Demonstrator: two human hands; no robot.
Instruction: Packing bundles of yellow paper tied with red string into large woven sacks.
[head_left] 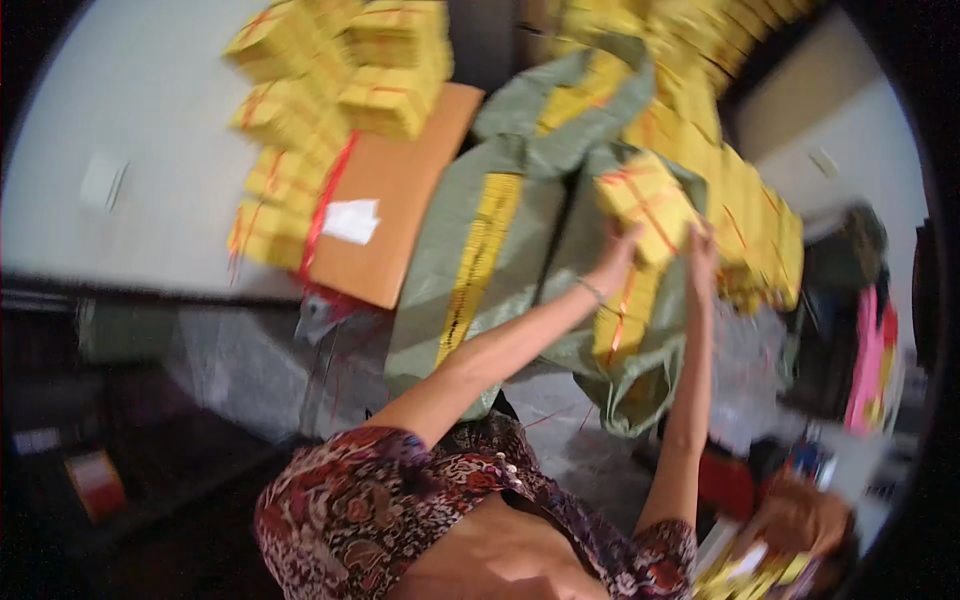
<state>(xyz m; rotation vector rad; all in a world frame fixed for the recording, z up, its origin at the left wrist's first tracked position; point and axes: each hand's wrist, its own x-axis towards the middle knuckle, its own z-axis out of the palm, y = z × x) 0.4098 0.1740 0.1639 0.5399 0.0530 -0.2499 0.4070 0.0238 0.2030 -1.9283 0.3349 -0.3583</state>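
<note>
"2 hands are on 1 yellow bundle (648,205), then? How does each one sit?"

"The left hand (612,265) is partly closed, its fingers against the bundle's near left side. The right hand (703,260) is partly curled at the near right corner. They hold it between them, though blur hides the exact finger spread."

"And where is the bundle?"

"Above the open mouth of a green sack (575,345), inward of its right edge. Its long axis slants from far left to near right, with both hands at the near end. Neither hand is clearly nearer; both touch it."

"What lies below?"

"Another bundle (615,330) shows inside the mouth, toward the sack's near corner, with a red tie. Whether the 2 bundles touch, the observer cannot tell."

"And around them?"

"A second sack (540,245) with a yellow strip (485,245) lies just left. Beyond it, a brown board (410,190) lies at the right edge of the white table (180,200), beside piled bundles (385,100). More stacks (740,215) stand past the green sack's right edge."
</note>
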